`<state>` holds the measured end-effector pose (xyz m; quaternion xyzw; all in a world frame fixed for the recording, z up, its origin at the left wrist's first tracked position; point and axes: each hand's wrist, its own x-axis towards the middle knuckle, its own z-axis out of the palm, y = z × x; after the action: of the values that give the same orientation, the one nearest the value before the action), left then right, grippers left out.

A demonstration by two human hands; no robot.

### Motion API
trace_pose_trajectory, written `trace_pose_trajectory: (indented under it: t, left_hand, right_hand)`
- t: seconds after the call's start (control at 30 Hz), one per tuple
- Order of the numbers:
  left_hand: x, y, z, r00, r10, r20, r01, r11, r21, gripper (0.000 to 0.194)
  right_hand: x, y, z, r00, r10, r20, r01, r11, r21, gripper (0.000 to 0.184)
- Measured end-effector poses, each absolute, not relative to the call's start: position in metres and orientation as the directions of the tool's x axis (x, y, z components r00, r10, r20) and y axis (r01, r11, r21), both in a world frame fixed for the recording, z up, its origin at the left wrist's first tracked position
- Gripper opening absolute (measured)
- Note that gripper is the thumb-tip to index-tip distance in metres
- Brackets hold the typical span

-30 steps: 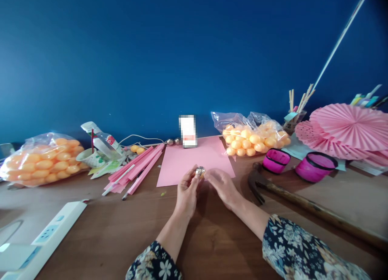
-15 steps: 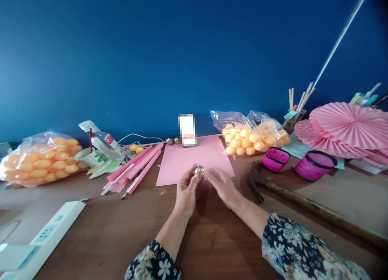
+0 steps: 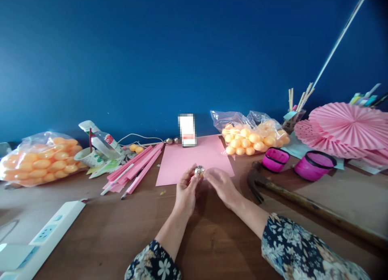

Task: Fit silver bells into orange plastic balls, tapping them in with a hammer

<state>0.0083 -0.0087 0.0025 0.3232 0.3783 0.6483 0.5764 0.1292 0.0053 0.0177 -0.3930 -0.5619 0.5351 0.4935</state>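
Observation:
A small shiny silver foil ball (image 3: 199, 169) with golden glints is pinched between the thumb and fingers of my left hand (image 3: 187, 189), just over the near edge of a pink paper sheet (image 3: 194, 158). My right hand (image 3: 223, 187) is at the ball's right side, fingers stretched toward it; whether the fingertips touch it I cannot tell. The palm sides of both hands are hidden. Two more silver balls (image 3: 169, 141) sit at the sheet's back left, beside an upright phone (image 3: 188, 130) with a blurred screen.
A hammer (image 3: 303, 203) lies to the right, near two magenta round containers (image 3: 275, 160) and pink paper fans (image 3: 353, 124). Bags of orange balls (image 3: 39, 160) stand left and back right. Pink strips (image 3: 136, 166), a paper cup (image 3: 89, 156) and a power strip (image 3: 54, 231) are left.

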Motion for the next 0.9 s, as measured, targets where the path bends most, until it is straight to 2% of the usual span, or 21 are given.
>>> trace_pose_trajectory:
  t: [0.9]
  left_hand:
    - [0.0079,-0.0094,0.0029,-0.127,0.992,-0.027,-0.515,-0.043,0.856,0.043]
  right_hand:
    - [0.1296,0.0059,0.0173,-0.216,0.968,0.127,-0.064,0.116,-0.991,0.025]
